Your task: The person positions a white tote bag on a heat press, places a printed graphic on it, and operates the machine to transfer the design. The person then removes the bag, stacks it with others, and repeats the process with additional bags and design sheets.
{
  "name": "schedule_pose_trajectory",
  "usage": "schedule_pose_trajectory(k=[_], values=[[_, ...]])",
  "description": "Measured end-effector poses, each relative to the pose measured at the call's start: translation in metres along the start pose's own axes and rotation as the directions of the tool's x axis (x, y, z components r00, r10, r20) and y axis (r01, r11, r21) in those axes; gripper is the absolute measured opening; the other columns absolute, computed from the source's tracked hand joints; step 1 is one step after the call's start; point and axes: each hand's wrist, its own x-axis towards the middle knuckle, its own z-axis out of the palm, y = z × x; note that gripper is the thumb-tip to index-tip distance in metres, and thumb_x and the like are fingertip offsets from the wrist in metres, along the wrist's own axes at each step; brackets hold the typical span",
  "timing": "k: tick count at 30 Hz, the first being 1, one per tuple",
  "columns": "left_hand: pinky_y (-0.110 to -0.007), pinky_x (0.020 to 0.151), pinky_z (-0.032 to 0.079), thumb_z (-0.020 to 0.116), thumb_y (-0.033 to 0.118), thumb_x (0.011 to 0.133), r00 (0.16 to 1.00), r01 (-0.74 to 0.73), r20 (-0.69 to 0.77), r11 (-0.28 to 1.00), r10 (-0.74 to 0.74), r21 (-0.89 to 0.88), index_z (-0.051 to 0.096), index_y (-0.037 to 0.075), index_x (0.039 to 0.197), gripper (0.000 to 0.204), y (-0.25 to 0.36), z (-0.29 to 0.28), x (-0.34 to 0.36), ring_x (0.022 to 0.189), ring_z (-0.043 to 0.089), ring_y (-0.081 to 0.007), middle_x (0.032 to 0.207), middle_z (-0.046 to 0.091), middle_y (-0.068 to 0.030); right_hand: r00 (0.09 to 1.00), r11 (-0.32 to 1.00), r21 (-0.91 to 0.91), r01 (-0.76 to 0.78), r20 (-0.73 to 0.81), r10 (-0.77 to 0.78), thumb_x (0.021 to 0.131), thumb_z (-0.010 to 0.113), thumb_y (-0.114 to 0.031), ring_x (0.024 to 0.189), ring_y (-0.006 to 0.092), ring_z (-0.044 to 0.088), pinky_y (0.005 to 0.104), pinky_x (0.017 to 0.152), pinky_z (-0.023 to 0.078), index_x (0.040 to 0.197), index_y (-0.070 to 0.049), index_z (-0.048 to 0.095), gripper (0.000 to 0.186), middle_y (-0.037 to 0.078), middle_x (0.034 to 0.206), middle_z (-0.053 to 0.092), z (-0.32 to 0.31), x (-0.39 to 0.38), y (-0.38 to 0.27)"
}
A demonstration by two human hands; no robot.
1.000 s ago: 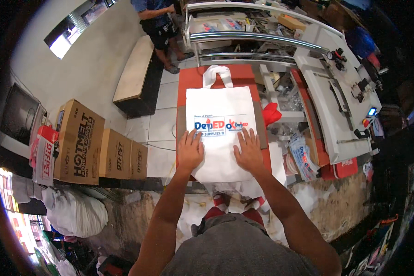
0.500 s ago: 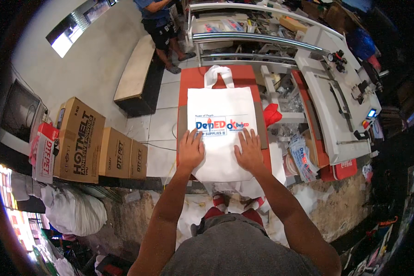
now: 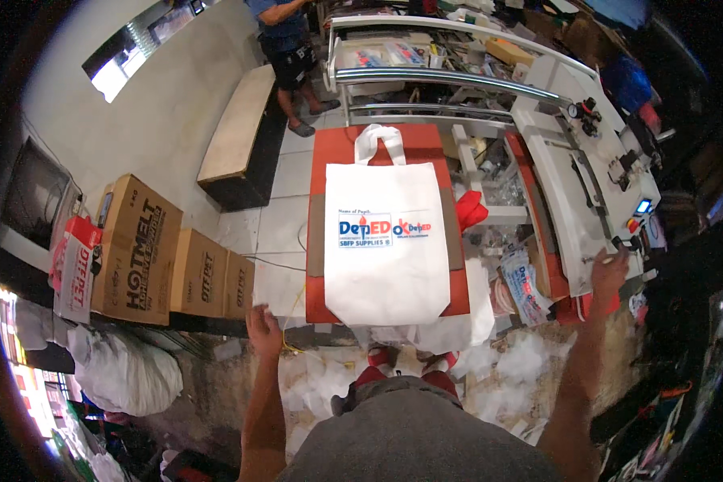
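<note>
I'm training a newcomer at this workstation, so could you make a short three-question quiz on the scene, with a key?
1. Which of the person's hands is nearer the white machine?
2. The loop handle of the tote bag points:
A) toward the person
B) away from the person
C) toward the cardboard boxes
3. True or false: the tote bag lies on the red board with neither hand touching it.

Key:
1. The right hand.
2. B.
3. True; the left hand is apart from it, too.
</note>
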Motion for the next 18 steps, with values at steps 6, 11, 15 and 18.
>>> schedule_pose_trajectory(k=[6,11,15,18], values=[[-0.049,0.093,0.048,0.056,0.009,0.09,0.907,0.139,0.298,0.88,-0.297,0.454,0.063,0.001,0.109,0.022,-0.125,-0.021,-0.128,0.112,0.056,-0.038,0.116,0.06,-0.0211,0.951,0.944,-0.14,0.3,0.12,-0.284,0.09,0.061,-0.04,0.114,0.0453,0.055,0.0528,0.099,0.045,0.116,0.001,0.059,0.048,0.027,0.12,0.059,0.06,0.044,0.081],[-0.046,0.076,0.053,0.057,0.026,0.091,0.874,0.151,0.421,0.959,-0.243,0.241,0.068,0.005,0.098,0.025,-0.215,-0.02,-0.192,0.089,0.067,-0.0327,0.092,0.068,-0.0166,0.952,1.0,-0.011,0.017,0.307,-0.013,0.087,0.063,-0.051,0.108,0.0449,0.06,0.0517,0.089,0.052,0.113,0.002,0.058,0.06,0.029,0.113,0.06,0.045,0.061,0.05],[-0.048,0.072,0.052,0.062,0.011,0.087,0.604,-0.486,0.796,0.805,0.027,0.341,0.066,0.001,0.091,0.012,-0.242,-0.044,-0.22,0.083,0.064,-0.037,0.089,0.066,-0.02,0.88,0.987,-0.142,-0.069,0.458,0.127,0.092,0.056,-0.051,0.114,0.0396,0.061,0.0468,0.095,0.054,0.128,0.004,0.05,0.066,0.025,0.128,0.053,0.011,0.062,0.014],[-0.05,0.071,0.052,0.06,0.012,0.085,0.55,-0.555,0.835,0.751,0.009,0.358,0.067,0.002,0.084,0.013,-0.24,-0.057,-0.226,0.084,0.064,-0.0363,0.087,0.066,-0.0206,0.952,1.0,-0.016,0.002,0.307,0.003,0.089,0.062,-0.047,0.103,0.0406,0.064,0.0482,0.085,0.056,0.115,0.001,0.054,0.056,0.023,0.114,0.058,-0.014,0.04,-0.01]])
